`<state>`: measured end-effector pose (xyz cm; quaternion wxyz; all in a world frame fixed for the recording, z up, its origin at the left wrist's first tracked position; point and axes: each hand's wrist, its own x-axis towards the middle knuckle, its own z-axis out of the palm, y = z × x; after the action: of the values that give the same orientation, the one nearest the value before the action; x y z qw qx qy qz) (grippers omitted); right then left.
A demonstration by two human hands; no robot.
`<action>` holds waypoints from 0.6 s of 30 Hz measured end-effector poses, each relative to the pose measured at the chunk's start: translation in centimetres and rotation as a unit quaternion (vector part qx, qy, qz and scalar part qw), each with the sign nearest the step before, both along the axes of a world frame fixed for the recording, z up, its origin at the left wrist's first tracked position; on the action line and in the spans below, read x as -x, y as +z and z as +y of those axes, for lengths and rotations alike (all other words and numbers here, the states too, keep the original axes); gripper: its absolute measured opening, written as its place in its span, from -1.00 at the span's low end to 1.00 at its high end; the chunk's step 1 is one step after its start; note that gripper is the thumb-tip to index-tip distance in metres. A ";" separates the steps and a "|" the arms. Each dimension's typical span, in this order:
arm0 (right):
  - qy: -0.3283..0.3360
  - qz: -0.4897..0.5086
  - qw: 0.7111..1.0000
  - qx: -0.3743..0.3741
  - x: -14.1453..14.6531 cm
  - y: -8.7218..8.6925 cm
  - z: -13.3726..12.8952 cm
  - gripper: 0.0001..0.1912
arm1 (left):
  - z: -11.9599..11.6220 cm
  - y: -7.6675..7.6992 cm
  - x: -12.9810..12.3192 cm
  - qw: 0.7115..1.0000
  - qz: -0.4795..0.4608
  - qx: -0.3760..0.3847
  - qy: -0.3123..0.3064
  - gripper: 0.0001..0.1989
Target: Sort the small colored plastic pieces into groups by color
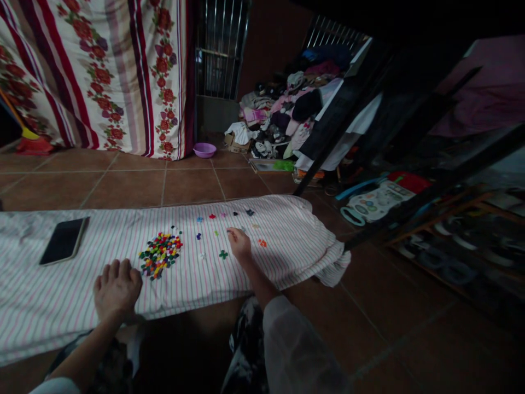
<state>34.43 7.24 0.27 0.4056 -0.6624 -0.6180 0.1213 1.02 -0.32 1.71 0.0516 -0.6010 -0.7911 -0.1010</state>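
My left hand [117, 288] lies on the striped cloth [102, 241] with its fingers stretched loosely forward, holding nothing. Just beyond it is a heap of small, multicoloured block-like pieces [161, 254]. My right hand [240, 244] hovers over or touches the cloth, thumb and fingertips pinched together; what they hold, if anything, is too small to make out. Around it lie little single-colour clusters, among them green pieces [223, 254], orange pieces [262, 243], white pieces [202, 255], red pieces [212, 216] and dark grey pieces [250, 212].
A dark-screened phone or tablet [64, 241] rests on the cloth at left. On the tiled floor behind are a purple basin [204, 150] and a heap of clothes [287, 109]. A dark metal post [328, 139] stands past the cloth's right end.
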 end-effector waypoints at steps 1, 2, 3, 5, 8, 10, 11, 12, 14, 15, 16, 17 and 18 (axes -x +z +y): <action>-0.014 0.002 1.000 0.001 -0.7 -0.1 0.2 -0.72 | 0.0 0.0 0.0 1.000 -0.001 -0.003 -0.003 -0.52; -0.027 0.002 1.000 0.001 -1.5 -0.2 0.4 -0.72 | 0.0 0.1 -0.1 1.000 -0.001 -0.006 -0.005 -0.52; -0.039 0.003 0.999 0.000 -2.2 -0.2 0.6 -0.71 | -0.1 0.1 -0.1 1.000 0.002 -0.009 -0.007 -0.53; -0.063 0.002 0.998 -0.002 -3.7 -0.3 1.2 -0.70 | -0.1 0.2 -0.2 1.000 0.008 -0.012 -0.004 -0.52; -0.092 0.002 0.996 0.002 -5.9 -0.3 2.2 -0.70 | -0.1 0.3 -0.3 1.000 0.015 -0.009 -0.001 -0.50; -0.106 0.005 0.994 0.008 -7.1 -0.3 3.0 -0.69 | 0.0 0.2 -0.3 1.000 0.019 0.002 -0.001 -0.50; -0.113 0.006 0.994 0.012 -7.7 -0.4 3.4 -0.69 | 0.1 0.1 -0.3 1.000 0.019 0.007 0.001 -0.50; -0.119 0.006 0.993 0.015 -8.2 -0.4 3.9 -0.68 | 0.2 0.0 -0.2 1.000 0.019 0.012 0.004 -0.50; -0.127 0.008 0.992 0.021 -9.2 -0.5 4.8 -0.67 | 0.3 -0.2 -0.2 1.000 0.014 0.018 0.012 -0.49; -0.131 0.008 0.991 0.024 -9.7 -0.6 5.3 -0.66 | 0.3 -0.3 -0.2 1.000 0.011 0.021 0.014 -0.48; -0.136 0.007 0.990 0.028 -10.1 -0.6 5.8 -0.66 | 0.4 -0.4 -0.1 1.000 0.008 0.023 0.015 -0.48; -0.142 0.006 0.989 0.032 -10.4 -0.7 6.2 -0.65 | 0.4 -0.5 -0.1 1.000 0.003 0.024 0.016 -0.47; -0.149 0.004 0.988 0.039 -10.8 -0.9 6.7 -0.65 | 0.4 -0.6 -0.1 1.000 -0.007 0.022 0.015 -0.47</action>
<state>45.19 13.94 -0.58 0.3955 -0.7618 -0.5057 0.0863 1.09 0.13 1.13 0.0341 -0.5891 -0.8026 -0.0873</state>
